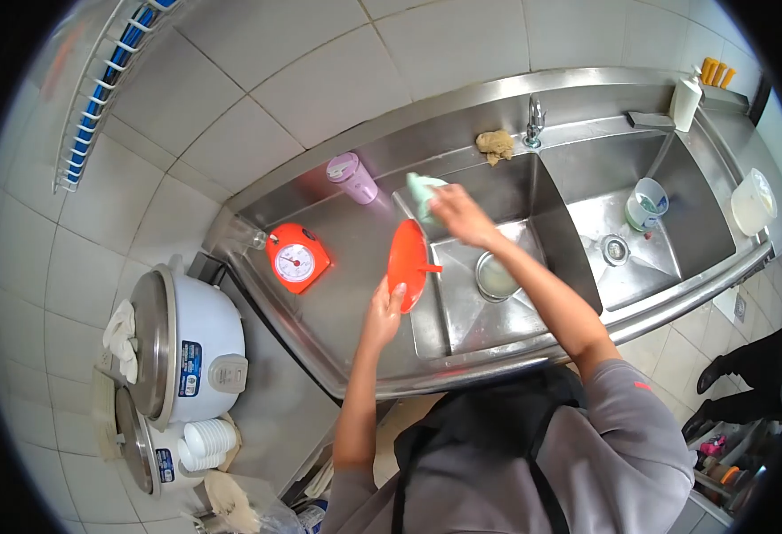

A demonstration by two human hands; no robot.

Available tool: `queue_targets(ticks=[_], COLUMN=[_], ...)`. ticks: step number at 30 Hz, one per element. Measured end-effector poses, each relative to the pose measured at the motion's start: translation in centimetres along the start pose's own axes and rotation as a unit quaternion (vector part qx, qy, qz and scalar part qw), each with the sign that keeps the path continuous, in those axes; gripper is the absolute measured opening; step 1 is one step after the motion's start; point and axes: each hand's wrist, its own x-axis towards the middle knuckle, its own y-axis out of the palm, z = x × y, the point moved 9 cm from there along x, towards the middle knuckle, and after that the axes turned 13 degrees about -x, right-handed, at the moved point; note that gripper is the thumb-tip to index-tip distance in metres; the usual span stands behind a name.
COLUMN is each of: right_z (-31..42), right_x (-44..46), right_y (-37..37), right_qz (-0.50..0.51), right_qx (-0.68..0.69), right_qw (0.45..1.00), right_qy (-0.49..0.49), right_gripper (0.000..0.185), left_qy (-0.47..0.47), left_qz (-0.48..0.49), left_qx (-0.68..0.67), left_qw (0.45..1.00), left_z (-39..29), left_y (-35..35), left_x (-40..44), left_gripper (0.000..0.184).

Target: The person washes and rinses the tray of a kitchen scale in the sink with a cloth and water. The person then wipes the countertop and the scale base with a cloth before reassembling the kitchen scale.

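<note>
My left hand (385, 313) grips the lower edge of an orange scale pan (406, 258), thumb on its surface. The pan is tilted up on its side, with a short stem jutting to the right. Above and to the right, my right hand (460, 216) is closed around a pale green cloth (425, 196), apart from the pan. To the left stands an orange kitchen scale (296, 258) with a round white dial and no pan on top. A metal bowl (497, 276) with cloudy liquid sits in the left sink basin (462, 307).
A pink lidded cup (352, 178) stands behind the scale. Near the tap (534, 123) lies a brown sponge (496, 145). The right basin (587, 222) holds a plastic tub (646, 205). Rice cookers (204, 329) stand at left; another person's legs (751, 365) show at right.
</note>
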Motion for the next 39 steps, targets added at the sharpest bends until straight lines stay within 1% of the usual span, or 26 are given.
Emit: queue_targets(ticks=[1, 2, 3, 4, 5, 6, 8, 9, 11, 12, 13, 14, 15, 16, 18, 19, 22, 26, 27, 30, 36, 37, 39], right_z=[2.6, 5.5, 7.4, 8.2, 8.8, 8.9, 9.8, 9.6, 8.8, 9.9, 10.7, 11.4, 12.2, 12.3, 13.0, 12.8, 11.2, 9.4, 9.3, 8.1, 3.4, 2.2, 0.2], right_x=[-0.3, -1.2, -2.2, -3.1, -4.1, -5.3, -7.7, -8.1, -8.8, -8.8, -8.3, -7.8, -7.2, -6.3, -4.6, -4.1, -3.5, -3.6, -3.5, -3.0, -5.1, -5.5, -6.5], right_y=[1.2, 1.9, 1.7, 1.4, 1.1, 1.9, 3.9, 4.4, 4.8, 3.8, 2.2, 0.9, 0.6, 0.3, -0.4, -1.0, -1.9, -1.6, -1.5, -0.9, -1.7, -1.8, -1.8], right_qz=[0.024, 0.003, -0.065, -0.113, -0.139, -0.139, -0.093, -0.065, -0.009, -0.014, -0.02, -0.023, -0.026, -0.009, 0.018, -0.002, -0.059, 0.024, 0.028, 0.053, -0.005, 0.0, -0.014], right_qx=[0.04, -0.062, -0.034, -0.018, 0.017, 0.021, 0.034, 0.044, 0.065, 0.037, 0.004, -0.03, -0.086, -0.087, -0.09, -0.082, -0.071, -0.127, -0.14, -0.113, -0.026, 0.007, 0.046], right_qw=[0.999, 0.997, 0.995, 0.99, 0.987, 0.986, 0.988, 0.99, 0.99, 0.987, 0.982, 0.975, 0.957, 0.957, 0.955, 0.956, 0.949, 0.95, 0.948, 0.968, 0.996, 1.0, 0.999], right_qy=[-0.02, -0.043, -0.072, -0.077, -0.077, -0.085, -0.121, -0.121, -0.125, -0.157, -0.19, -0.221, -0.277, -0.277, -0.281, -0.281, -0.301, -0.283, -0.285, -0.216, -0.08, -0.023, 0.018], right_gripper=[0.037, 0.032, 0.03, 0.031, 0.031, 0.03, 0.03, 0.029, 0.027, 0.026, 0.025, 0.024, 0.022, 0.021, 0.019, 0.018, 0.019, 0.021, 0.022, 0.023, 0.027, 0.026, 0.025], left_qy=[-0.016, 0.013, 0.04, 0.069, 0.069, 0.014, -0.113, -0.184, -0.057, 0.006, 0.045, 0.019, -0.012, -0.043, -0.01, 0.007, 0.003, -0.014, -0.021, -0.034, -0.036, -0.035, -0.031], left_qz=[0.017, 0.02, 0.021, 0.023, -0.004, -0.017, -0.049, -0.015, -0.024, -0.028, -0.043, -0.016, 0.011, 0.038, 0.035, 0.034, 0.029, 0.013, 0.014, 0.014, -0.01, -0.012, -0.015], left_qx=[-0.028, -0.041, -0.053, -0.065, -0.104, -0.077, -0.024, 0.022, -0.084, -0.134, -0.172, -0.182, -0.191, -0.2, -0.221, -0.231, -0.287, -0.293, -0.298, -0.32, -0.339, -0.34, -0.359], left_qw=[0.999, 0.999, 0.998, 0.995, 0.992, 0.997, 0.992, 0.983, 0.995, 0.991, 0.983, 0.983, 0.981, 0.978, 0.975, 0.972, 0.957, 0.956, 0.954, 0.947, 0.94, 0.94, 0.933], left_z=[0.5, -0.2, -1.1, -2.1, -2.5, -0.9, 2.9, 3.0, 4.6, 3.2, 2.1, 0.9, 0.1, -0.4, -2.1, -2.8, -3.5, -2.8, -2.5, -2.0, -0.8, -0.7, -1.0], left_y=[0.7, 1.4, 2.1, 2.7, 2.6, 1.9, -0.5, -0.3, -0.8, -0.6, -0.7, -0.1, 0.1, 0.5, 0.6, 0.7, 1.4, 1.1, 1.1, 1.3, 2.1, 2.2, 2.6], left_x=[0.4, 1.0, 1.3, 1.4, 1.3, 1.8, 1.1, 0.5, 0.3, -0.1, -0.3, -0.5, -1.0, -1.6, -1.5, -1.5, -1.7, -2.0, -2.0, -2.0, -2.1, -2.2, -2.3], left_gripper=[0.038, 0.039, 0.04, 0.041, 0.034, 0.033, 0.03, 0.027, 0.028, 0.028, 0.03, 0.032, 0.034, 0.037, 0.038, 0.039, 0.042, 0.041, 0.041, 0.04, 0.041, 0.041, 0.04])
